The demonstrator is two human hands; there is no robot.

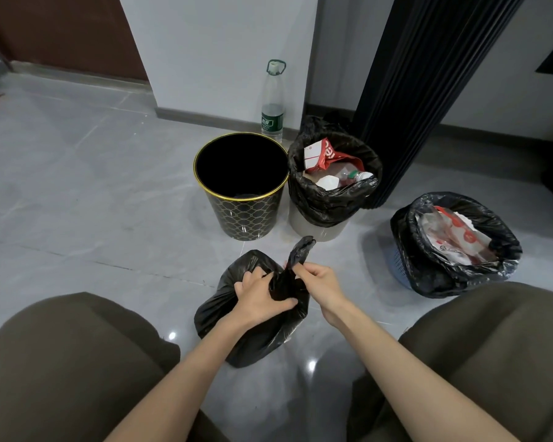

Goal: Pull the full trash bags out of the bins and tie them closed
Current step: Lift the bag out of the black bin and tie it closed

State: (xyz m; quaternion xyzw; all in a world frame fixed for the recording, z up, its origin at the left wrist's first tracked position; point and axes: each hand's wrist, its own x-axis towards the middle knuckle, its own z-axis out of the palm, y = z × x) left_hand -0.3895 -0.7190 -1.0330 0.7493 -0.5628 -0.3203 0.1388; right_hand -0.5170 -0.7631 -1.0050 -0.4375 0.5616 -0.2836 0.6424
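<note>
I see the black trash bag (pixel 268 339) lying on the floor between the knees, just in front of the empty black bin (pixel 243 218). My left hand (pixel 259 298) grips its gathered neck, fingers curled round it. My right hand (pixel 320 282) pinches the twisted tail.

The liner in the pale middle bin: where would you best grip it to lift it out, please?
Probably the liner by its folded-over collar, pinched from outside on opposite sides: it drapes loose over the pale bin rim, while trash fills the open mouth.
</note>
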